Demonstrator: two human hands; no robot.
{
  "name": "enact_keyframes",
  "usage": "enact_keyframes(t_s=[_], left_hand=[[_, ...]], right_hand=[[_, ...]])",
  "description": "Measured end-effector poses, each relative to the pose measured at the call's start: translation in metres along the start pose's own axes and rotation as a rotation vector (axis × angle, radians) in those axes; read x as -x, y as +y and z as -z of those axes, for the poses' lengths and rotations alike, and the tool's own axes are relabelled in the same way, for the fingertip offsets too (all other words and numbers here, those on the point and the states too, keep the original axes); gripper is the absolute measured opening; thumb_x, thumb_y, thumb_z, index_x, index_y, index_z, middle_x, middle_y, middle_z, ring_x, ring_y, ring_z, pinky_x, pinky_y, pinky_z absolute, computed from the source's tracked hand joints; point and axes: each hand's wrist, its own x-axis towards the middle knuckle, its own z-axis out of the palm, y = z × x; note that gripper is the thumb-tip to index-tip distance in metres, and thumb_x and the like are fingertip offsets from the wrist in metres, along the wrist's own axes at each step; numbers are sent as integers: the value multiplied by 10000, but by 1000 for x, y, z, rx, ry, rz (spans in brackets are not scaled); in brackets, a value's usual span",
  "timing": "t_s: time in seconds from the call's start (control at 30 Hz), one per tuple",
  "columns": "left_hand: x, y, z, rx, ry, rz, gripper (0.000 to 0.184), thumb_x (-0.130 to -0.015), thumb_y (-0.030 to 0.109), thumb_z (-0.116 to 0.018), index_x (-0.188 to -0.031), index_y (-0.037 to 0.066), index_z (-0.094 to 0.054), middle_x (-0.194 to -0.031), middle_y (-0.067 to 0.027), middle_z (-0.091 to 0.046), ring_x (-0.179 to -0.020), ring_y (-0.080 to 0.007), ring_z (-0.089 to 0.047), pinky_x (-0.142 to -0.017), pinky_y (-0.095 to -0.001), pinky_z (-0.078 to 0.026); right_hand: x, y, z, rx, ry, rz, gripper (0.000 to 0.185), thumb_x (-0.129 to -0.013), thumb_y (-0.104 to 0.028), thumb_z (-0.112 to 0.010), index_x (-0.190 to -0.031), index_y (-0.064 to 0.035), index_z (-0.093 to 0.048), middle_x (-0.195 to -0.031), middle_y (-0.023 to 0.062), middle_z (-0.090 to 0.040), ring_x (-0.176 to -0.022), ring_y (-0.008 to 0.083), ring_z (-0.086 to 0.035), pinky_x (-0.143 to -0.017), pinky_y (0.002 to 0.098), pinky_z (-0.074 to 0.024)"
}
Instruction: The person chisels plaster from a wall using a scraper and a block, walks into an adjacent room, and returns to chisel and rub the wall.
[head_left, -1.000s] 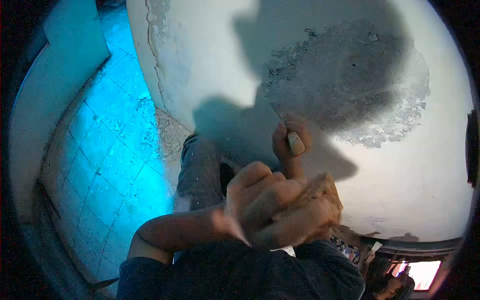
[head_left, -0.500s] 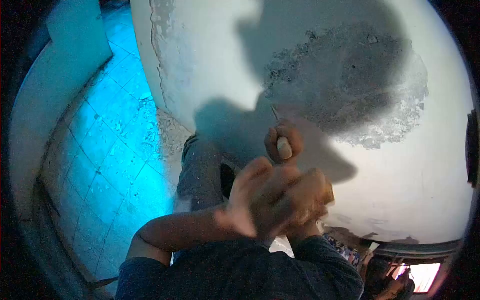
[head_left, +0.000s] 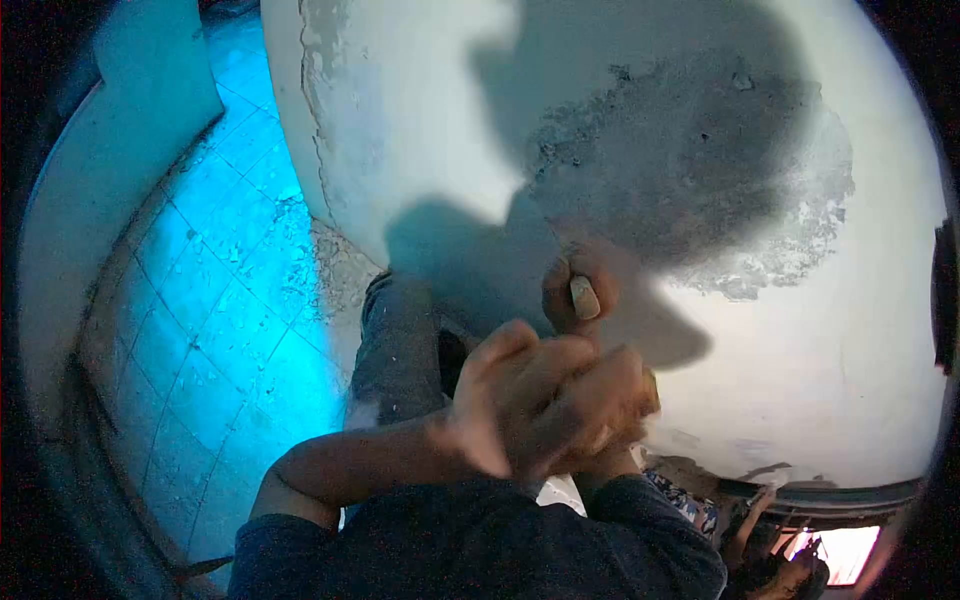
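Pale wall (head_left: pixel 800 370), blue-lit tiled floor (head_left: pixel 215 290), my two closed hands.
The wall bears a rough grey patch (head_left: pixel 690 160). My left hand (head_left: pixel 550 405), blurred and nearer me, has its fingers curled round a brownish block (head_left: pixel 650 394); beyond it, my right hand (head_left: pixel 578 285) wraps its fingers round a pale handle (head_left: pixel 584 297), below the patch.

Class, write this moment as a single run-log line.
left hand: holds brown block, blurred | right hand: grips pale-handled tool near wall | surface: rough grey patch, partly shadowed
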Motion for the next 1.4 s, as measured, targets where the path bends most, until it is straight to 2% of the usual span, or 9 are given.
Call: enact_keyframes(t_s=[0.07, 0.23, 0.33, 0.6, 0.7, 1.1, 1.2, 1.3, 1.4], left_hand=[[21, -13, -12, 169, 5, 113, 549, -693, 298, -775, -1121, 49, -537, -957, -98, -584, -785, -262, -601, -672, -404, -447], [-3, -10, -4, -115, 12, 75, 592, -686, 289, -767, -1170, 37, -539, -986, -105, -597, -774, -202, -608, -662, -376, -434], [5, -4, -8, -27, 160, -51, 561, -663, 266, -793, -1117, 49, -545, -974, -101, -596, -786, -224, -601, -681, -378, -447], [2, -3, 11, 25, 150, -33, 565, -726, 321, -757, -1161, 38, -533, -979, -125, -571, -743, -251, -577, -659, -369, -425], [-1, -19, 0, 63, 59, 98, 634, -734, 358, -744, -1216, 48, -472, -950, -114, -559, -746, -231, -572, -659, -379, -434], [-19, 18, -10, -9, 143, 70, 531, -617, 350, -826, -1015, 94, -584, -794, -61, -599, -626, -226, -573, -565, -371, -450], [-19, 2, -17, -39, 61, 102, 507, -625, 305, -829, -991, 69, -571, -789, -82, -587, -616, -234, -578, -561, -357, -457], [3, 10, -11, -1, 75, -15, 532, -667, 313, -818, -1050, 54, -554, -884, -93, -599, -684, -243, -599, -582, -353, -470], [21, -1, -24, 579, -246, 374, 564, -718, 275, -733, -1179, 33, -516, -1043, -109, -534, -851, -204, -549, -694, -359, -408]], right_hand=[[-17, 7, -7, 917, -234, 1310, 35, -776, -99, -634, -805, -106, -617, -671, 73, -589, -611, 235, -593, -553, 355, -483], [24, -25, -38, 592, -229, 575, 77, -735, -146, -655, -688, -111, -605, -606, 87, -562, -545, 264, -567, -512, 368, -469], [-6, -9, -15, 812, -444, 1156, 98, -883, -79, -574, -812, -39, -520, -716, 2, -483, -608, 133, -456, -572, 287, -417], [-18, 27, 20, 1264, -442, 357, 106, -941, -146, -495, -919, -56, -547, -826, 50, -548, -723, 129, -523, -610, 276, -433], [28, 1, -36, 1126, -94, 1280, 78, -929, -119, -506, -916, -50, -541, -780, 49, -542, -674, 129, -526, -559, 273, -431], [8, -16, 7, 858, -209, 1223, 65, -744, -170, -688, -781, -134, -650, -722, 104, -621, -670, 278, -623, -582, 365, -503], [27, -19, -8, 621, -191, 659, 81, -826, -29, -610, -812, -43, -532, -653, 5, -497, -538, 104, -424, -455, 263, -327], [0, -6, 8, 1518, -156, 917, 130, -756, -184, -675, -870, -129, -645, -653, 85, -601, -578, 327, -571, -533, 367, -481], [15, -5, -8, 672, -420, 1149, 108, -885, -113, -574, -822, -37, -530, -722, -11, -487, -604, 109, -445, -495, 261, -352]])
